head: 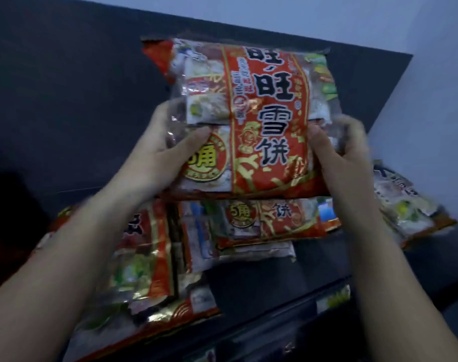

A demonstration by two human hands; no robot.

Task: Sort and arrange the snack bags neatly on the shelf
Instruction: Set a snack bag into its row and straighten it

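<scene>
At 8 o'clock in your view a loose bag (144, 257) lies askew on the shelf (254, 283), overlapping others whose edges do not line up. Your left grip (167, 150) pinches the held snack bag (259, 113) at its 9 o'clock edge, thumb on the front. The bag hangs clear of the shelf between both hands, long axis running 12 to 6, print facing you. Small wrapped packets show through its clear panels. Your right grip (337, 150) clamps the 3 o'clock edge the same way, so neither hand is nearer. The stacked bag (264, 220) sits at 6 o'clock, just under the held bag's lower seam, so that looks like your landing spot. At 4 o'clock a stray bag (405, 205) lies tilted, apart.
</scene>
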